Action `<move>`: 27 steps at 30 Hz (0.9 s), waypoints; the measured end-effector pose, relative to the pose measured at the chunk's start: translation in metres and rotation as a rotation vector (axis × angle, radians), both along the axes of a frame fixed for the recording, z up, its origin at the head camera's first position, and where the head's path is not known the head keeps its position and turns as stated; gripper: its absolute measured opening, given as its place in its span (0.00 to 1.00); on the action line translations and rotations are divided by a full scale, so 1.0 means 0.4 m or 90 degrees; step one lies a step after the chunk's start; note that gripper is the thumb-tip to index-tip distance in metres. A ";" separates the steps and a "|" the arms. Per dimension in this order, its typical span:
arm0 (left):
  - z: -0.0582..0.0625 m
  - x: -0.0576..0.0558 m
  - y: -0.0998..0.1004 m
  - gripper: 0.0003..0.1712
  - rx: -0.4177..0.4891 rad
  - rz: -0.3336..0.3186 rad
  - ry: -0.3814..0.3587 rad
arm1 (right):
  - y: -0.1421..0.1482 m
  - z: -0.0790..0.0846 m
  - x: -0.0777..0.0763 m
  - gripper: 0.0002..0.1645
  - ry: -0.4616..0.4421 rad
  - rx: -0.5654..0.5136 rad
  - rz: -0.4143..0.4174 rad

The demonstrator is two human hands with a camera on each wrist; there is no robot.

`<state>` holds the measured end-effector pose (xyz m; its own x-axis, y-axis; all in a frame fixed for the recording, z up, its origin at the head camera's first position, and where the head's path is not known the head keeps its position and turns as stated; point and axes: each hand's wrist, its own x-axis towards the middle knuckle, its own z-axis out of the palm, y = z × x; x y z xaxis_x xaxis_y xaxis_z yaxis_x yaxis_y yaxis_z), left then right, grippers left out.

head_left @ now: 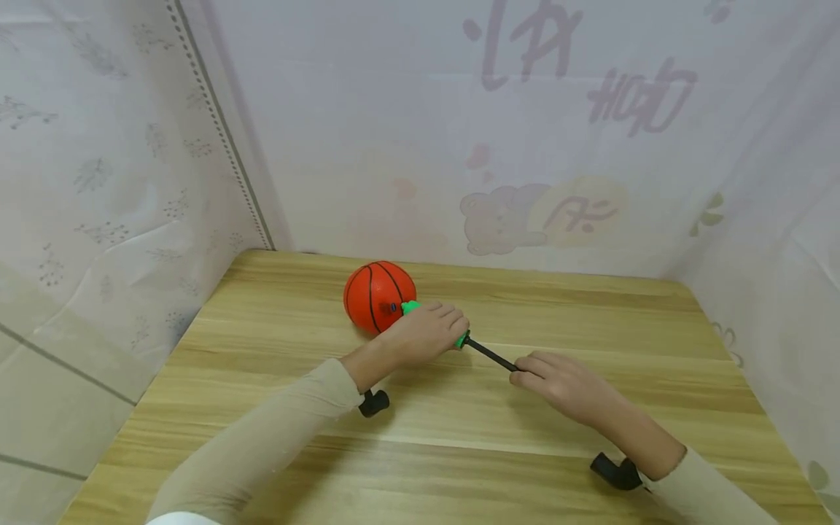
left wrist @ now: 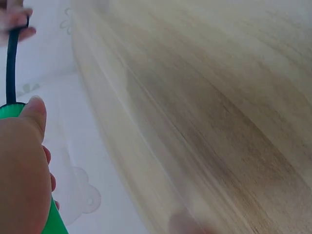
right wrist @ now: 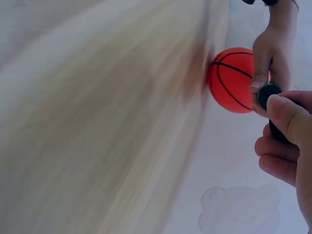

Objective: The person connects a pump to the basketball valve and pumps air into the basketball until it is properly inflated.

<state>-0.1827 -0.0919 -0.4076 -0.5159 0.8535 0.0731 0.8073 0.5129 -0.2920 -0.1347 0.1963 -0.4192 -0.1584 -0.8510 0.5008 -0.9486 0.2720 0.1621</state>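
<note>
Left hand (head_left: 425,335) grips the green, cylindrical plastic pump (head_left: 410,307) just beside the round orange basketball (head_left: 370,295); right hand (head_left: 564,383) pinches its thin black rod (head_left: 491,354). Pump looks light, stiff, smooth; best held mid-body.

The pump (head_left: 489,354) bars the way between the left hand (head_left: 426,334) and the right hand (head_left: 564,386). Just beyond the left hand, the ball (head_left: 374,295) stands in the way. Right of the ball, the tabletop (head_left: 558,310) offers open room back to the cloth (head_left: 367,146), which closes off the far edge. Nearer, room lies between the forearms (head_left: 275,430), narrowed by black mounts (head_left: 375,404) jutting inward.
</note>
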 end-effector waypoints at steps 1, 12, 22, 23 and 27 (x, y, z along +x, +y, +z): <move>-0.001 0.000 0.001 0.15 0.000 -0.001 0.003 | -0.010 0.002 -0.007 0.27 -0.001 0.003 0.000; -0.014 0.013 0.019 0.15 -0.003 -0.018 0.035 | -0.097 0.003 -0.059 0.16 0.037 0.027 0.010; 0.001 0.008 0.009 0.15 0.004 -0.001 -0.024 | -0.032 -0.003 -0.016 0.26 0.034 -0.028 0.018; 0.004 0.007 0.006 0.15 0.004 -0.002 -0.024 | -0.018 -0.002 -0.006 0.26 0.028 -0.022 0.011; 0.007 0.001 -0.002 0.14 0.015 -0.010 -0.018 | 0.026 0.004 0.021 0.26 0.019 -0.006 -0.002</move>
<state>-0.1824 -0.0928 -0.4047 -0.5040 0.8601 0.0785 0.8233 0.5059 -0.2574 -0.1264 0.2066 -0.4175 -0.1450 -0.8461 0.5129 -0.9426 0.2758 0.1884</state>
